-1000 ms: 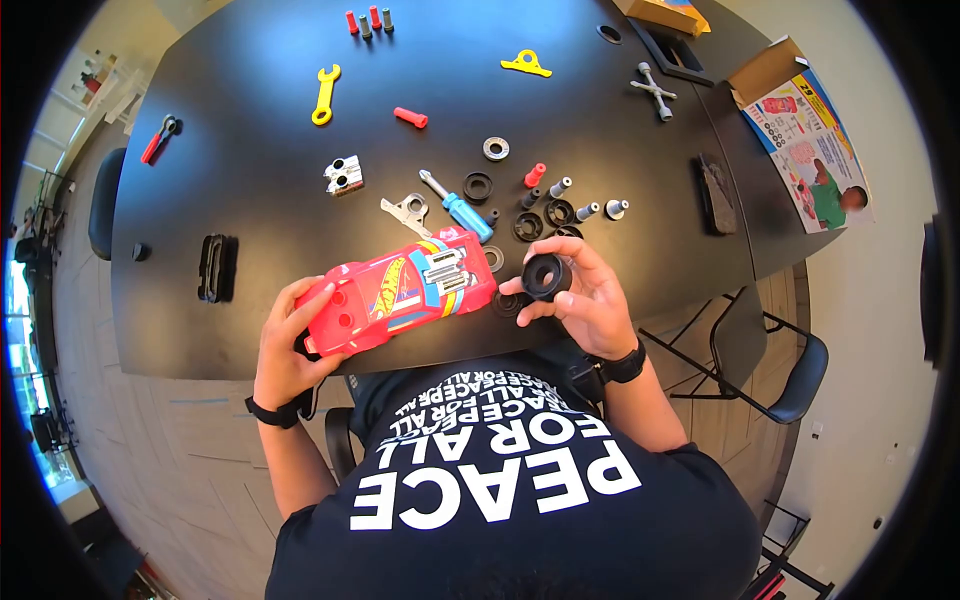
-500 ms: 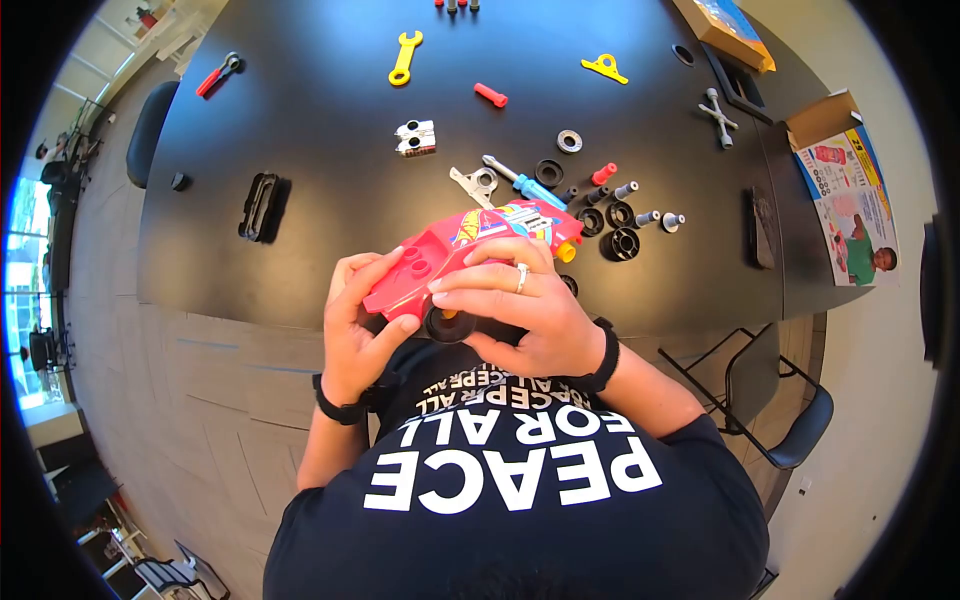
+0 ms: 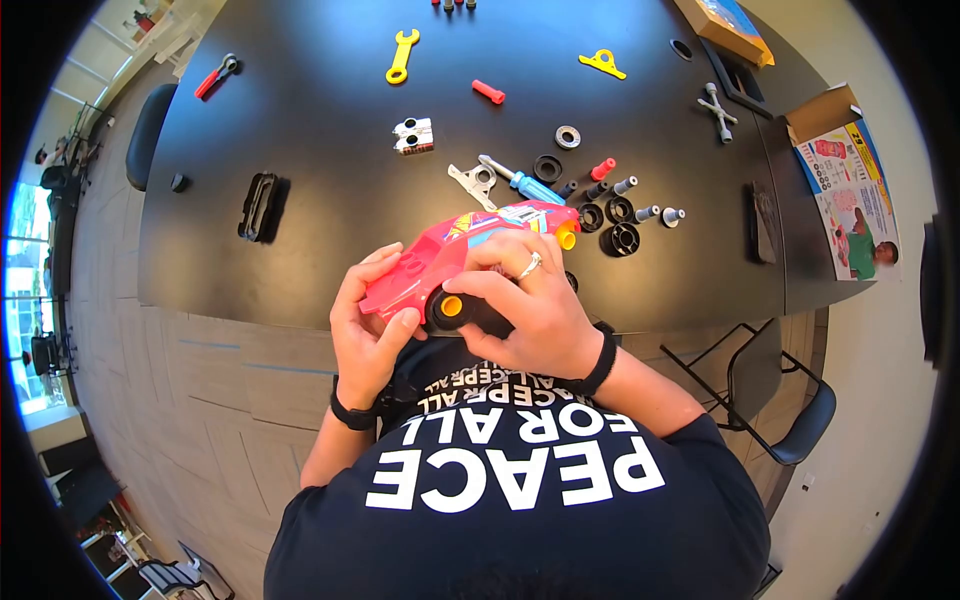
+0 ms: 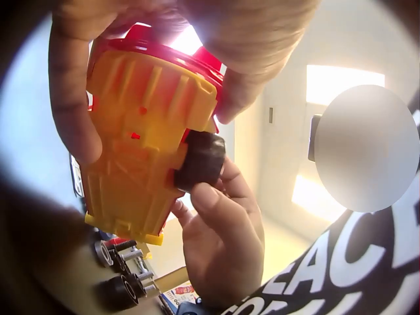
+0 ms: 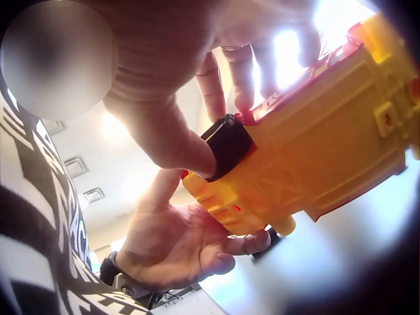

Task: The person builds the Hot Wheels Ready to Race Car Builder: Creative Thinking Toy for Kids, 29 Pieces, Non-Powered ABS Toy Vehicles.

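Observation:
A red toy car [image 3: 425, 265] is held up at the table's near edge, tilted so its side faces the person. My left hand [image 3: 365, 325] grips one end of it, thumb by the near side. Between thumb and fingers my right hand [image 3: 540, 315] pinches a black wheel [image 4: 202, 159]. This wheel sits around a yellow hub [image 3: 452, 306] on the car's near side, close to the left hand. Another yellow hub [image 3: 567, 237] shows bare at the far end. In the left wrist view the yellow underside [image 4: 141, 138] faces the camera; the right thumb presses the wheel's tread.
Beyond the car lie a blue screwdriver [image 3: 530, 186], a grey bracket [image 3: 474, 184], several black wheels [image 3: 622, 238] and bolts [image 3: 604, 168]. Farther off are a yellow wrench [image 3: 402, 57], a silver engine block [image 3: 413, 136] and a grey cross wrench [image 3: 717, 113]. An opened box [image 3: 845, 190] stands right.
The right hand has brought the wheel to the car's near side and onto the yellow hub. Both hands have raised and tilted the car. Most recently, the right fingers shifted, exposing the hub.

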`<state>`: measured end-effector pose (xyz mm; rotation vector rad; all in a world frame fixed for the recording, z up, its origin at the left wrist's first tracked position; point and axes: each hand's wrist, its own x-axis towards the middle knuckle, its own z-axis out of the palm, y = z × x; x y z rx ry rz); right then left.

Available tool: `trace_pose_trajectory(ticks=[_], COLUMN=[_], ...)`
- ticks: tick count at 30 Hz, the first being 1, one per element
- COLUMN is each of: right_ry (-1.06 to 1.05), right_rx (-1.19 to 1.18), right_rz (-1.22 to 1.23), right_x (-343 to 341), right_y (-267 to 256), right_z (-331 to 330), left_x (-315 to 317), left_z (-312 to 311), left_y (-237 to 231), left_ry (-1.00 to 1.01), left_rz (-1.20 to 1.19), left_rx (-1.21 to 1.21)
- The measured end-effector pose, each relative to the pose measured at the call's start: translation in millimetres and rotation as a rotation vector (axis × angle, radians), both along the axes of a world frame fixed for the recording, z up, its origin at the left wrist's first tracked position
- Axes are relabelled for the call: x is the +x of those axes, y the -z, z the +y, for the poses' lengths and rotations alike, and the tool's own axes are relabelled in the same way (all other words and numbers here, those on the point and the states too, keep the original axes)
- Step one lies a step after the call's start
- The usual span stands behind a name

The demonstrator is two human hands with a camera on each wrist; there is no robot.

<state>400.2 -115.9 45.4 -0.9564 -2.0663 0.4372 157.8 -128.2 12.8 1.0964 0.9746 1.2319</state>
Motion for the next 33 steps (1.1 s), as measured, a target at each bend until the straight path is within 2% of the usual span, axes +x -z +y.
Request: trace_pose_trajectory(ticks=[2, 4, 7, 9, 11, 13, 17, 19, 21, 23, 25, 27, 30, 33], right_ry=[0.051, 0.028, -0.002, 0.112, 0.298, 0.398, 0.539, 0.658, 0.719, 0.778, 0.727, 0.699, 0.671, 0.64], right_rx=[-0.005, -0.046, -0.069, -0.042, -0.013, -0.126, -0.11, -0.195, -0.206, -0.244, -0.225, -0.306, -0.304, -0.322], right_rz=[-0.054, -0.011, 0.111, 0.223, 0.219, 0.341, 0.342, 0.381, 0.332, 0.18, 0.049, 0.015, -0.091, -0.089], right_x=[-1, 0, 11, 33, 58, 80, 112, 123, 132, 131, 136, 135, 136, 139], right_y=[0, 0, -4, -3, 6, 21, 37, 39, 38, 34, 41, 45, 58, 60], right_z=[0, 2, 5, 7, 8, 3, -6, -15, -20, -22, -20, -18, -14, -12], left_x=[0, -1, -3, -5, -6, -9, -14, -13, -15, -20, -24, -25, -34, -36], left_z=[2, 8, 9, 10, 12, 15, 23, 27, 28, 30, 32, 35, 40, 43], left_y=[6, 26, 32, 28, 29, 34, 48, 58, 61, 67, 72, 74, 73, 72], left_ry=[0.022, 0.019, -0.027, -0.032, -0.039, -0.041, -0.013, -0.076, -0.065, -0.083, -0.068, -0.083, -0.095, -0.1], left_rz=[-0.028, 0.091, 0.049, -0.001, -0.054, -0.082, -0.079, 0.022, 0.022, 0.071, 0.074, 0.071, 0.083, 0.071], left_rx=[-0.008, 0.228, 0.092, 0.055, 0.016, 0.021, 0.039, 0.115, 0.096, 0.128, 0.125, 0.168, 0.178, 0.182])
